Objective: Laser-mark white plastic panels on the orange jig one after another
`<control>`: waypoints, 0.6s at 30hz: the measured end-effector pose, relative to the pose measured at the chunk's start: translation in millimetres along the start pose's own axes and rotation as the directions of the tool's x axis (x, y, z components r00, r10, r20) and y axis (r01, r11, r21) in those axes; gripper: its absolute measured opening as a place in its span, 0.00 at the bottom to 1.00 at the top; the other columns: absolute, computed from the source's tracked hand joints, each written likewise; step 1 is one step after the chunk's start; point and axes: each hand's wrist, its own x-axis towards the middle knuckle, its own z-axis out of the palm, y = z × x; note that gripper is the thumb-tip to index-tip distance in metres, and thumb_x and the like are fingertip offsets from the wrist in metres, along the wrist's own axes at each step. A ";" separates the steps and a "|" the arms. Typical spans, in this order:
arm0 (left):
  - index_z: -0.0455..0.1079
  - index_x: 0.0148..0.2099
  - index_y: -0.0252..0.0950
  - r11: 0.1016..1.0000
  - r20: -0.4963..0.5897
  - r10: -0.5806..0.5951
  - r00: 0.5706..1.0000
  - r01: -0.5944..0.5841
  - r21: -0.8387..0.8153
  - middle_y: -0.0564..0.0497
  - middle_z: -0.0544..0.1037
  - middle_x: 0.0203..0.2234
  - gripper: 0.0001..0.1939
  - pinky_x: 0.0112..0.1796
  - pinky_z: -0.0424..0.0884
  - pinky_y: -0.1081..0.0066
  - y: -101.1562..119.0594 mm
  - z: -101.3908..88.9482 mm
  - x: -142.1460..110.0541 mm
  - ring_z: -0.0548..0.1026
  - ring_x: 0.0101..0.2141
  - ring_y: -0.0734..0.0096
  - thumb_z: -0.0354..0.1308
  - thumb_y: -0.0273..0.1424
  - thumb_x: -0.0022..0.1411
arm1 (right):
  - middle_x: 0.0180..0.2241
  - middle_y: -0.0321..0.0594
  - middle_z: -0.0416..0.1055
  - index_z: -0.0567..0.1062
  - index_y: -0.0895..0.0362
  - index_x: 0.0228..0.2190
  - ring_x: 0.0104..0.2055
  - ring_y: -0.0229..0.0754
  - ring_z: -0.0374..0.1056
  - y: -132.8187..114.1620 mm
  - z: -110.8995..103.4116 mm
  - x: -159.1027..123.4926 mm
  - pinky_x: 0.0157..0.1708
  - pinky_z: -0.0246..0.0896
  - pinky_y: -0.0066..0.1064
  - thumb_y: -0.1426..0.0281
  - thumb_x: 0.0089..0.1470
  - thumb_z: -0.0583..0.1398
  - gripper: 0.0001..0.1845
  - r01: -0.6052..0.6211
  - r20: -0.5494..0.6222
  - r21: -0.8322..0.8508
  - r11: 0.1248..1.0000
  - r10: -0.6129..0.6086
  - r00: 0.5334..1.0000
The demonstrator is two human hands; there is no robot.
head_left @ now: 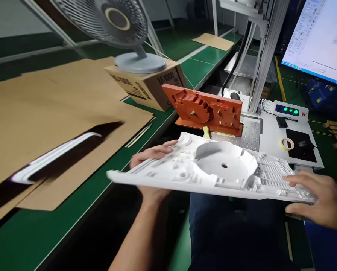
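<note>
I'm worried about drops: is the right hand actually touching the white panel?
Touching. The head view shows the right hand gripping one end of the white panel, its fingers lying over the ridged top and its thumb below the edge.

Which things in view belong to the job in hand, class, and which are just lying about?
In the job:
- panel, held by left hand and right hand
- orange fixture, probably: it stands just beyond the panel

Lying about, seemingly:
- fan, on a box
- tape
- mouse
</note>
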 end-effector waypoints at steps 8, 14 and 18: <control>0.72 0.33 0.46 0.985 -0.322 -0.164 0.932 0.173 -0.001 0.56 0.77 0.28 0.19 0.57 0.80 0.42 -6.2 -43.8 1.8 0.81 0.37 0.58 0.77 0.47 0.49 | 0.52 0.42 0.80 0.82 0.43 0.60 0.43 0.49 0.77 48.3 3.1 -22.6 0.38 0.74 0.38 0.55 0.71 0.65 0.20 -0.438 -0.299 0.095 0.894 0.445 0.844; 0.69 0.37 0.44 0.944 -0.453 -0.309 0.836 0.328 -0.039 0.57 0.79 0.32 0.30 0.59 0.79 0.39 -27.4 -56.5 -12.4 0.85 0.41 0.54 0.85 0.37 0.40 | 0.64 0.50 0.72 0.77 0.52 0.64 0.46 0.48 0.76 51.5 73.2 25.2 0.43 0.79 0.41 0.57 0.59 0.74 0.35 -0.242 -0.458 0.188 0.952 0.303 0.836; 0.72 0.40 0.42 0.938 -0.386 -0.327 0.863 0.345 -0.023 0.54 0.81 0.35 0.34 0.59 0.80 0.44 -44.8 -65.0 -8.7 0.85 0.46 0.51 0.88 0.34 0.33 | 0.50 0.47 0.82 0.83 0.55 0.50 0.52 0.52 0.80 59.4 103.7 57.0 0.54 0.78 0.47 0.65 0.66 0.68 0.12 -0.161 -0.535 0.118 0.980 0.199 0.821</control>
